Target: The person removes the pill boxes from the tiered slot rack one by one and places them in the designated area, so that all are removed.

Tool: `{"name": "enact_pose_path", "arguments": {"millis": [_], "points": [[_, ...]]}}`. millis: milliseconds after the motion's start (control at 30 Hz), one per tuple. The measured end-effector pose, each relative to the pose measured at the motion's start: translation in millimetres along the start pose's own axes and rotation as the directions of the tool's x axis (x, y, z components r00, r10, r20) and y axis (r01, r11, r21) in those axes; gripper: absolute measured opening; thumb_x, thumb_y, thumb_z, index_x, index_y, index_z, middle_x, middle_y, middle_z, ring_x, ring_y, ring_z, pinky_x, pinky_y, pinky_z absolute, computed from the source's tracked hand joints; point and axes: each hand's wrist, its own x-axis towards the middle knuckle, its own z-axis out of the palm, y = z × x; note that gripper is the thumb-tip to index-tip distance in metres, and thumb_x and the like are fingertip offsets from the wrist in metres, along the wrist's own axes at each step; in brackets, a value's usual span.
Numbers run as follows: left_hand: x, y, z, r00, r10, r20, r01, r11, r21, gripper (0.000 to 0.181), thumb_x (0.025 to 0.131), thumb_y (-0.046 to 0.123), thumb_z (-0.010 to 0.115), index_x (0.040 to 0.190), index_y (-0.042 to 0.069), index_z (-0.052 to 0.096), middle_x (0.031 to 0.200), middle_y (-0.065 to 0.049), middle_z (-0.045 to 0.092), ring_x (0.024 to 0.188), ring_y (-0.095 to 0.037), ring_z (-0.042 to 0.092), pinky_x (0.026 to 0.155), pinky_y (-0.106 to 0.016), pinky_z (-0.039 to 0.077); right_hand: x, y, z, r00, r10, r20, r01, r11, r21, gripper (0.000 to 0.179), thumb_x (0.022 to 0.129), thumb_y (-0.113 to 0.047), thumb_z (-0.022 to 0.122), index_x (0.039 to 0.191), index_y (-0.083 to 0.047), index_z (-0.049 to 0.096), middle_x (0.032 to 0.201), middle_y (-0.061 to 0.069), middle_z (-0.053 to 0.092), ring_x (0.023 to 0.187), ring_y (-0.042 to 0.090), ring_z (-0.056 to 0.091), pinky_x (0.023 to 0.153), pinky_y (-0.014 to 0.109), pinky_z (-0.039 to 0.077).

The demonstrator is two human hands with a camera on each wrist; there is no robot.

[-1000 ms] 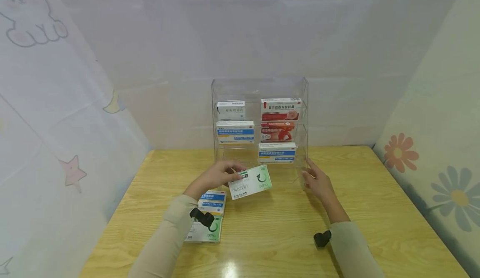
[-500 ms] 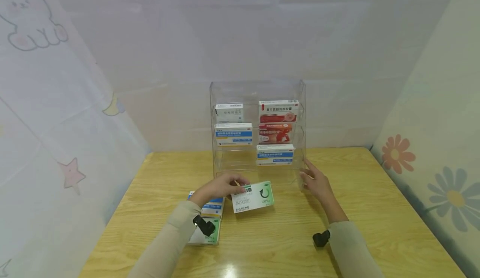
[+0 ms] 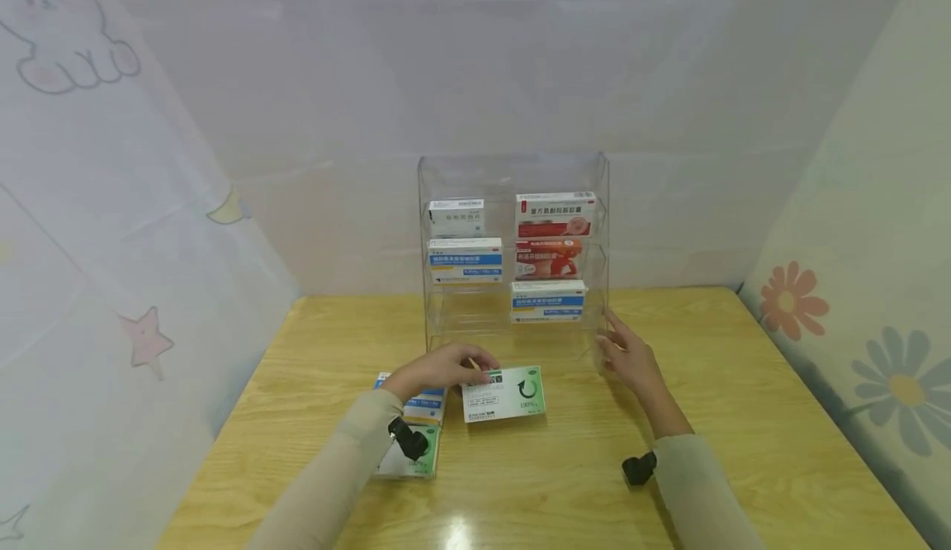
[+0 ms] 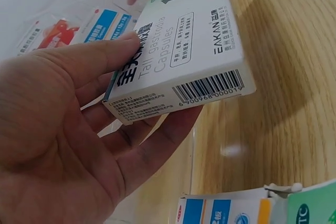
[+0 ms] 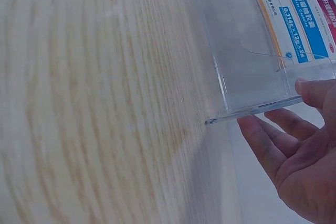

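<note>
My left hand grips a white and green medicine box between thumb and fingers, above the table in front of the rack. In the left wrist view the thumb lies on the printed face of the medicine box, with the fingers under it and its barcode end towards the camera. My right hand holds the lower right side edge of a clear plastic display rack. Seen from the right wrist, the thumb of the right hand is on the front of that edge and the fingers are behind it.
The rack carries a grey-white box, a blue-striped box, a red-white box, a red box and another blue-striped box. Partly hidden by the left arm, a blue-white box and a green-white box lie on the table.
The left hand has lowered the medicine box away from the rack's bottom tier, towards me, and levelled it out. The right hand stays at the rack's side.
</note>
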Motion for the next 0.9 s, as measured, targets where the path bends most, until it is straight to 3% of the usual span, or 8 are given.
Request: {"name": "enact_pose_path", "arguments": {"millis": [367,600,900], "points": [[2.1,-4.7,5.4,0.999,0.023,-0.024,-0.018,0.983,0.184,0.023,0.098,0.03,0.069,0.12,0.024,0.071,0.114,0.007,0.068,0.096,-0.015,0.06,0.082,-0.034,0.051,-2.5,-1.1,1.3,1.0,0.002,-0.012,-0.002,1.0,-0.009,0.061,0.107,-0.028,0.052,0.162,-0.031,0.024,0.149,0.019,0.051,0.127,0.043,0.057,0.09,0.043,0.059],[5.2,-9.4,9.0,0.999,0.01,-0.045,-0.001,0.982,0.19,0.022,0.098,0.026,0.069,0.12,0.022,0.071,0.114,0.006,0.068,0.096,-0.014,0.061,0.08,-0.033,0.053,-1.5,-1.0,1.9,1.0,0.012,-0.011,-0.012,1.0,-0.007,0.061,0.107,-0.029,0.052,0.162,-0.032,0.025,0.149,0.019,0.051,0.127,0.042,0.057,0.089,0.041,0.059],[7.3,-12.6,7.4,0.999,0.025,-0.048,-0.011,0.965,0.263,0.026,0.098,0.021,0.069,0.123,0.017,0.07,0.119,0.002,0.068,0.112,-0.019,0.062,0.097,-0.043,0.052,-1.4,1.1,1.3,1.0,0.008,-0.009,-0.008,1.0,-0.002,0.061,0.107,-0.03,0.052,0.162,-0.029,0.025,0.15,0.019,0.051,0.126,0.042,0.058,0.09,0.043,0.059]]}}
